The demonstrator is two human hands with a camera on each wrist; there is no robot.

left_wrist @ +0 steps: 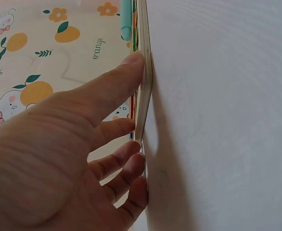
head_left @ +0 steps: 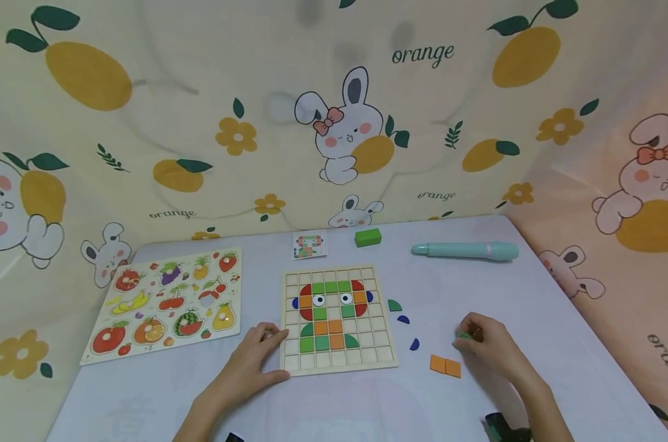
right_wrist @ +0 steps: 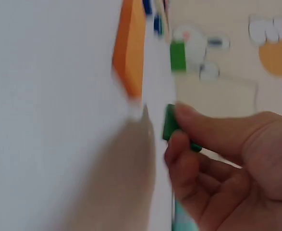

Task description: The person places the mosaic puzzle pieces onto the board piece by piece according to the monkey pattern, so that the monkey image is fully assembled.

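A square wooden grid board (head_left: 367, 353) lies on the table, with coloured tiles forming a face-like pattern and two eye tiles. My left hand (head_left: 249, 357) rests at its left side, thumb on the near left corner and fingertips along the edge. In the left wrist view the thumb (left_wrist: 116, 84) touches the board's rim (left_wrist: 144, 72). My right hand (head_left: 491, 344) pinches a small green tile (right_wrist: 170, 122) between thumb and fingers, just above the table right of the board. The fingers partly cover that tile. Two orange square tiles (head_left: 445, 366) lie near this hand.
Beside the board lie a green quarter-round tile (head_left: 395, 305) and two blue half-round tiles (head_left: 403, 319). Behind it are a pattern card (head_left: 309, 245) and a green block (head_left: 368, 237). A teal pen-like object (head_left: 465, 250) lies back right; a fruit puzzle board (head_left: 165, 304) lies left.
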